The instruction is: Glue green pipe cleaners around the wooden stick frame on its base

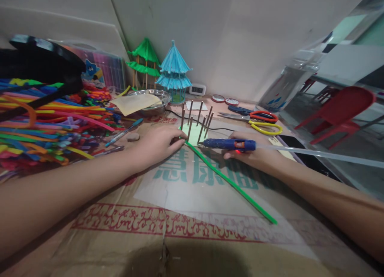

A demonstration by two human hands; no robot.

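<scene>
A pale green base (pixel 195 133) with several brown upright sticks (pixel 191 127) stands in the middle of the work surface. My left hand (pixel 160 143) is closed on a green pipe cleaner (pixel 231 183) at the base's near left corner. The pipe cleaner's free length slants down to the right. My right hand (pixel 249 151) grips a blue hot glue gun (pixel 229 144) with a red light lit. Its nozzle points left, right by the base's near edge. A long clear glue stick (pixel 318 153) sticks out of the gun's rear.
Colourful pipe cleaners (pixel 51 125) are heaped at left. Green (pixel 145 63) and blue (pixel 174 71) model pavilions stand by the wall, near a metal bowl (pixel 162 97). Scissors (pixel 255 119), a clear bottle (pixel 286 83) and a phone (pixel 306 157) lie at right. Cardboard (pixel 120 245) covers the table.
</scene>
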